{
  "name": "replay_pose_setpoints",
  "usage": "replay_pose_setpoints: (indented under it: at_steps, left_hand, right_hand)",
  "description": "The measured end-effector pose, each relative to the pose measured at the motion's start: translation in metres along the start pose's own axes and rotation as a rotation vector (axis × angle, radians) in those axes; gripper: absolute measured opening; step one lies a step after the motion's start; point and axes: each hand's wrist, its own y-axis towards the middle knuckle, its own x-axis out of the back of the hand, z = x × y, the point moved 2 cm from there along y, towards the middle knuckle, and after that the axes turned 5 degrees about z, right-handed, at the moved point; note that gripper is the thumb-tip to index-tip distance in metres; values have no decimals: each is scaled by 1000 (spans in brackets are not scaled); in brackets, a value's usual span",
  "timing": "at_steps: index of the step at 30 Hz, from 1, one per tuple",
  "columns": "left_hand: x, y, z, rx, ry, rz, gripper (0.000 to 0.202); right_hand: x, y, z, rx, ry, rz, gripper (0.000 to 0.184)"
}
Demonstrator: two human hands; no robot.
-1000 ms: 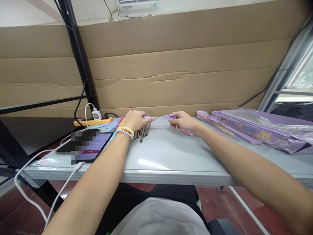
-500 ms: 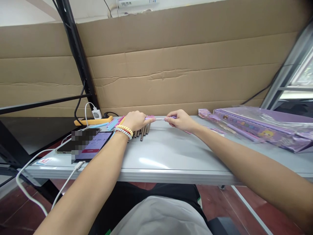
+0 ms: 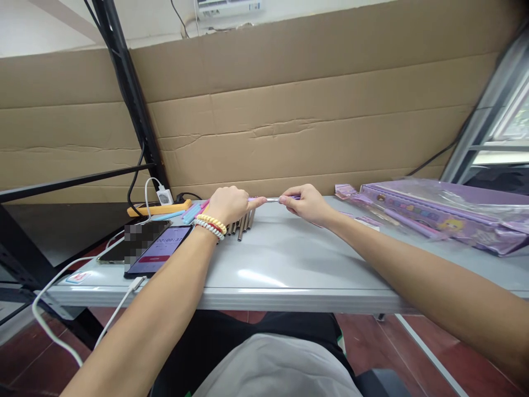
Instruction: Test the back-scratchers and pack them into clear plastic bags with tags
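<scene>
A slim purple pen-like stick point(image 3: 273, 200) with a clear, silvery middle stretches between my two hands above the table. My left hand point(image 3: 230, 204), wearing beaded bracelets, is closed around its left part, with the index finger laid out along it. At the other end my right hand point(image 3: 303, 202) pinches the purple part between thumb and fingers. Several metallic tubes point(image 3: 241, 230) lie on the table just under and beside my left hand, partly hidden by it. Blue and pink pens point(image 3: 191, 212) lie left of that hand.
A dark phone point(image 3: 140, 242) and a phone showing a timer point(image 3: 159, 251) rest at the left, with white cables. Behind them are a yellow-orange bar point(image 3: 161, 208) and a white charger point(image 3: 164, 195). A purple box in plastic wrap point(image 3: 446, 215) fills the right; cardboard point(image 3: 314, 110) stands behind.
My left index finger has shifted slightly right along the stick, so less of its middle shows. The pink patterned piece by my left hand is mostly out of sight. The view tilts slightly.
</scene>
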Motion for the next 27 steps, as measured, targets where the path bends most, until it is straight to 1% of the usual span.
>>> replay_pose_setpoints:
  at_steps: [5,8,11,14,16,17,21,22,24,27]
  left_hand:
    - [-8,0,-1,-9,-55,1,82]
    - [-12,0,-3,-44,-120,8,74]
    - [-15,0,-5,-98,-196,-1,58]
    - [-20,0,-3,-115,-250,2,41]
    - [-24,1,-2,-114,-276,10,37]
    - [-25,1,-1,-113,-291,14,36]
    - [-31,2,1,-97,-359,49,33]
    - [-32,3,1,-90,-369,70,33]
    - [-34,3,1,-80,-373,111,32]
    - [-34,3,-1,-84,-364,143,31]
  right_hand:
    - [0,2,-3,50,-81,40,37]
    - [5,3,-11,10,-71,93,42]
    - [15,4,-22,-32,-75,185,52]
    - [31,6,-37,-56,-177,200,59]
    - [42,8,-50,-141,-272,186,58]
    - [47,9,-56,-192,-327,189,54]
    - [68,11,-79,-379,-603,200,26]
    - [74,11,-84,-427,-666,192,23]
    - [87,9,-94,-519,-754,158,23]
    - [105,3,-107,-636,-815,81,28]
